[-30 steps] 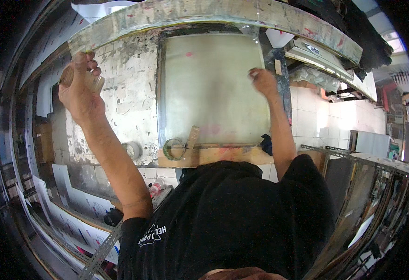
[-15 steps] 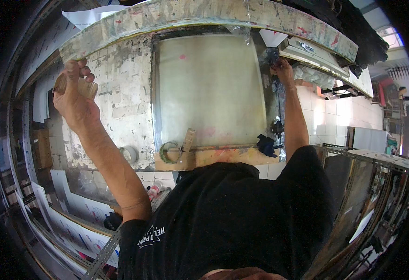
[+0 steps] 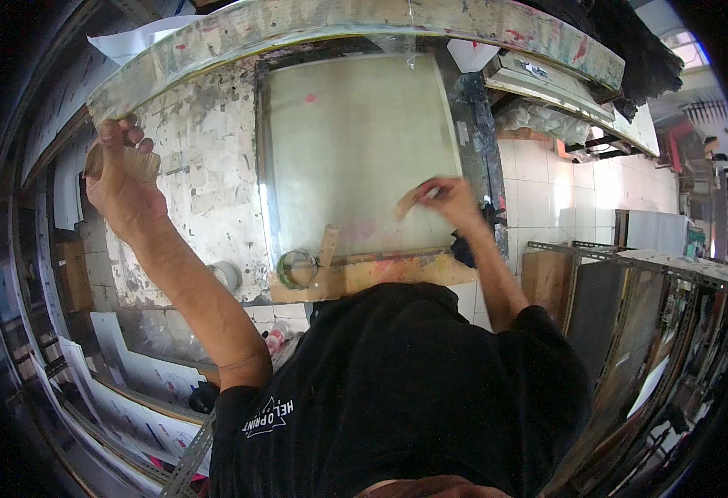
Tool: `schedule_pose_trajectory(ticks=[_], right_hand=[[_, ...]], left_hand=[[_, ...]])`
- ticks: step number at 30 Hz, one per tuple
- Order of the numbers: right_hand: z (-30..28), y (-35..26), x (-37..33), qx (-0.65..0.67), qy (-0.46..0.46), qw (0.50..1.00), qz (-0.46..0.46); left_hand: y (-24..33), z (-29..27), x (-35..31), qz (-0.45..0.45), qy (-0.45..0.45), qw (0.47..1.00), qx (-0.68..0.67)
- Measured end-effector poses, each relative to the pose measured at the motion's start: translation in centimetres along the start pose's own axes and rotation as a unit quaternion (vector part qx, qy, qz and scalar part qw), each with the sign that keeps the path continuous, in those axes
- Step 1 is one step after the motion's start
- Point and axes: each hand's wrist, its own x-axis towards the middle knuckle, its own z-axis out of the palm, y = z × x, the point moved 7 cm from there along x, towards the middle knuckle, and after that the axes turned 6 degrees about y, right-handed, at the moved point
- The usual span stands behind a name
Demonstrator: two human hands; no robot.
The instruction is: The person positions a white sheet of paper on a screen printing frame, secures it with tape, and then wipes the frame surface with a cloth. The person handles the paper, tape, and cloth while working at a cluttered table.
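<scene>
My left hand (image 3: 123,187) is raised at the table's far left corner, its fingers curled round a short pale piece of wood (image 3: 146,165). Its fingertips reach the left end of a long paint-stained wooden beam (image 3: 339,18). My right hand (image 3: 447,202) is above the lower right part of a pale, yellowish rectangular panel (image 3: 356,149), fingers bent toward the middle. Motion smears those fingers, so whether they hold anything cannot be seen. A pink spot (image 3: 310,98) marks the panel. Beside my right wrist a dark cloth-like bundle (image 3: 462,250) is partly hidden.
Along the near edge runs a stained wooden strip (image 3: 381,267) with a greenish tape roll (image 3: 297,270) and a small wooden stick (image 3: 328,246). A white roll (image 3: 224,275) lies left of them. Metal racks (image 3: 621,266) stand at right; white sheets (image 3: 144,365) lean at lower left.
My right hand has come from the panel's far right edge, where it was by a small dark thing, inward and nearer to me over the panel. My left hand keeps its grip. The view has shifted slightly.
</scene>
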Motion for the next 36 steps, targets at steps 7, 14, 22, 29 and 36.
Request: schedule_pose_trajectory(ticks=[7,14,22,29,36], right_hand=[[10.5,3.9,-3.5,-0.327,-0.113,0.932,-0.103],[5.6,2.1,-1.0,-0.329,-0.028,0.944,0.002],[-16.3,9.9,14.2,-0.405,0.423,0.803,-0.107],[-17.0,8.2,18.2,-0.371,0.368,0.848,-0.086],[-16.8,11.7,18.8,-0.38,0.371,0.829,-0.172]], left_hand=[[-0.3,-0.6,0.0,-0.017,0.0,1.0,-0.001],[-0.1,-0.9,-0.1,-0.012,-0.005,1.0,-0.004],[-0.4,0.3,0.3,-0.019,-0.018,0.999,-0.021],[-0.2,-1.0,0.5,-0.015,-0.011,1.0,0.006],[-0.4,-0.4,0.3,-0.009,-0.023,1.0,-0.003]])
